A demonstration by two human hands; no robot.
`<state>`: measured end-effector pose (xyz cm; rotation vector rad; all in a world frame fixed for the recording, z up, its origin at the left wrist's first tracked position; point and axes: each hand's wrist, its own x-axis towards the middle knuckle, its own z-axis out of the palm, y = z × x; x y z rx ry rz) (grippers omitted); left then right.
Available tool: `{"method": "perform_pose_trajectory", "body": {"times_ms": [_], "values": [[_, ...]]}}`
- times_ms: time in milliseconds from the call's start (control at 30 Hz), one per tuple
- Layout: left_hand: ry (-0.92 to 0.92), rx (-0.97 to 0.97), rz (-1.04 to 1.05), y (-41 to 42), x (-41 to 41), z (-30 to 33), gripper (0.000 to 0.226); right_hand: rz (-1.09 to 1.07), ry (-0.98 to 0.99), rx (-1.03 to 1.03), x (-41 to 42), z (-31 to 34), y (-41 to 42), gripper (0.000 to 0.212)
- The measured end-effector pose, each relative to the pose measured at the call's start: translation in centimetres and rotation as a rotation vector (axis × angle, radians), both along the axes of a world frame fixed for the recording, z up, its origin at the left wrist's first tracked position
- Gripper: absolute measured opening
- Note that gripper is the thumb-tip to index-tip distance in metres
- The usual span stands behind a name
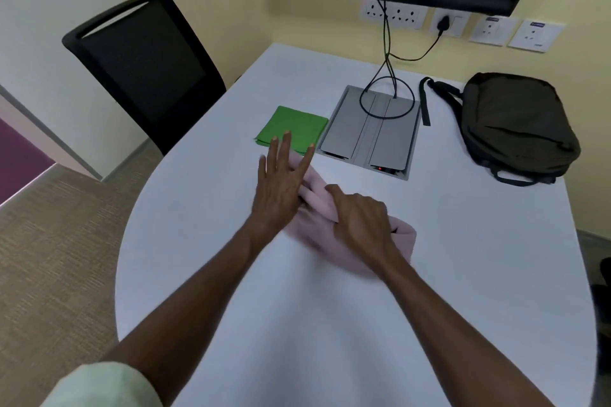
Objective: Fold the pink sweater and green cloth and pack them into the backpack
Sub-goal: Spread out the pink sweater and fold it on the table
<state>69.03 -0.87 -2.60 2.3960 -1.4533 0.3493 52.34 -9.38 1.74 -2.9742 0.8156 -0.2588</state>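
A pale sleeve point(109, 383) fills the 7 o'clock corner, cut off by the frame edge. The white table point(463, 274), rounded at its near end, carries everything. Both bare forearms reach toward 12 o'clock. The dark backpack point(519, 129) lies slumped at 2 o'clock, well apart from the hands; whether it is zipped cannot be made out. The sweater point(401, 235), soft pink knit bunched into a lump at the centre, is blurred and largely hidden under the hands. The left hand point(281, 182) is spread flat, fingers straight, over the sweater's far end, its fingertips overlapping the cloth in view; contact is unclear. The right hand point(360, 218) curls down onto the sweater, fingers tucked into its folds. The green cloth point(297, 124), a flat folded square, lies at 11 o'clock beside a grey hatch point(370, 132).
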Motion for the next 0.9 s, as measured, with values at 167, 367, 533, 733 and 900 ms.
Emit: {"method": "perform_pose_trajectory", "body": {"times_ms": [167, 367, 533, 733, 900], "values": [[0.045, 0.081, -0.411, 3.7, 2.4, -2.2, 0.042, 0.029, 0.011, -0.301, -1.9, -5.0, 7.1, 0.047], [0.152, 0.278, -0.44, 16.3, -3.0, -10.6, 0.018, 0.258, 0.305, -0.057, -7.1, -15.0, 17.9, 0.059], [0.135, 0.242, -0.361, 19.7, -4.0, -13.3, 0.02, 0.394, 0.135, 0.115, -6.7, -14.5, 17.2, 0.029], [0.246, 0.134, -0.041, 20.3, -6.0, -11.6, 0.037, 0.171, -0.17, 0.284, -2.5, -13.4, 8.4, 0.027], [0.478, -0.019, 0.231, 20.6, -9.1, -12.4, 0.034, -0.238, 0.104, 0.814, -2.2, -13.0, 2.8, 0.075]]}}
